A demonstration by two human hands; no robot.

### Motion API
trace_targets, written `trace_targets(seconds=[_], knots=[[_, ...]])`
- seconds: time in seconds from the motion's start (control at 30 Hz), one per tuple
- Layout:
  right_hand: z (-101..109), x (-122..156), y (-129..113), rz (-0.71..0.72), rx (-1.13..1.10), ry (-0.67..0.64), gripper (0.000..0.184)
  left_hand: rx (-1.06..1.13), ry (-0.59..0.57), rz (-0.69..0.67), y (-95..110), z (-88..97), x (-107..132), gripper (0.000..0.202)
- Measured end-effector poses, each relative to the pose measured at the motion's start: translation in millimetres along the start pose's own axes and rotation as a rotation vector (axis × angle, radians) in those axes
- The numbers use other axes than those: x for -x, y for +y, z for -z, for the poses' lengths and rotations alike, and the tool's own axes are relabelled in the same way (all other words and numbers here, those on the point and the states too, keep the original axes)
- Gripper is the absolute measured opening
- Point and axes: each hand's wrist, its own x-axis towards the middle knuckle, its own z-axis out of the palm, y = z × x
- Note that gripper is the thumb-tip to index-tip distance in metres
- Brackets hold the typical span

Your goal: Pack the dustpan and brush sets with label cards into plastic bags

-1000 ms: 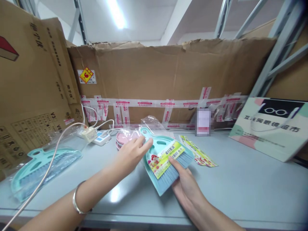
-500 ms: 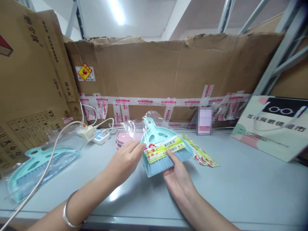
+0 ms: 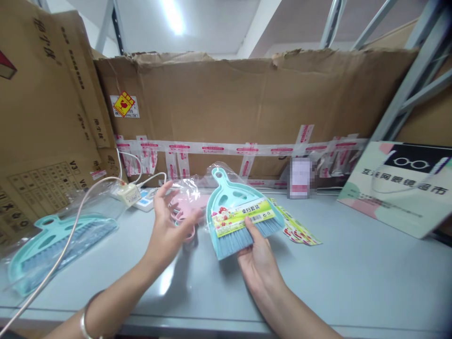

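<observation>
My right hand (image 3: 259,261) grips the lower edge of a turquoise dustpan-and-brush set (image 3: 229,188), its thumb over the blue bristles. Across the set lies a green and yellow printed card (image 3: 243,217). Clear plastic film shows around the handle. To the left, my left hand (image 3: 169,226) is raised with fingers spread and nothing in it. Behind that hand lie pink dustpans (image 3: 187,207) in clear plastic, partly hidden. More printed cards (image 3: 300,226) are fanned out on the table, right of the set.
Another bagged turquoise dustpan set (image 3: 60,249) lies at the left under a pale cable (image 3: 76,226). A power strip (image 3: 146,200) with a plug sits behind. Large cardboard boxes (image 3: 212,103) wall the back of the grey table (image 3: 335,292). A paper bag (image 3: 399,188) stands right.
My left hand has let go of the set's left edge, moved left and spread its fingers. The right hand still holds the set in nearly the same place.
</observation>
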Motion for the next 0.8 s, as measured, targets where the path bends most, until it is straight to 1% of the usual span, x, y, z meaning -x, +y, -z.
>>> trace_targets(seconds=[0.03,0.07,0.1,0.13,0.17,0.23,0.27,0.3,0.33,0.4,0.43,0.47,0.53,0.6,0.67,0.73,0.8], knots=[[-1,1,0,0.000,-0.003,0.000,0.047,0.139,-0.057,0.221,0,0.2,-1,0.053],[-1,2,0,0.001,-0.005,-0.003,0.048,0.268,-0.122,0.407,0,-0.2,-2,0.051],[-1,2,0,0.003,-0.006,-0.006,0.048,0.373,-0.160,0.543,1,-0.9,-2,0.049],[0,2,0,0.004,-0.008,-0.009,0.049,0.454,-0.151,0.622,3,-1.8,-2,0.048],[0,2,1,0.007,-0.011,-0.012,0.049,0.513,-0.110,0.654,5,-2.7,-2,0.047],[1,3,1,0.012,-0.019,-0.015,0.049,0.590,-0.024,0.651,10,-4.8,0,0.043],[0,3,2,0.017,-0.021,-0.018,0.049,0.629,-0.033,0.653,13,-6.2,1,0.041],[0,4,3,0.020,-0.020,-0.020,0.050,0.673,-0.089,0.669,16,-8.2,3,0.038],[-1,6,4,0.021,-0.016,-0.029,0.051,0.718,-0.173,0.691,19,-10.7,5,0.037],[-3,8,7,0.025,0.001,-0.059,0.056,0.790,-0.316,0.730,22,-17.1,10,0.040],[-5,10,8,0.028,0.013,-0.078,0.059,0.810,-0.349,0.738,23,-20.3,12,0.045],[-5,11,9,0.028,0.028,-0.097,0.062,0.817,-0.352,0.739,22,-22.9,14,0.050],[-5,11,8,0.023,0.069,-0.122,0.066,0.812,-0.308,0.729,19,-24.9,15,0.058],[0,7,1,-0.009,0.137,-0.155,0.065,0.798,-0.284,0.731,14,-21.5,13,0.061],[9,1,-10,-0.034,0.235,-0.190,0.059,0.778,-0.295,0.755,8,-13.8,9,0.061],[19,-8,-25,-0.001,0.371,-0.186,0.049,0.757,-0.317,0.782,4,-4.8,5,0.063],[25,-16,-39,0.083,0.527,-0.176,0.044,0.745,-0.339,0.797,1,2.2,2,0.064]])
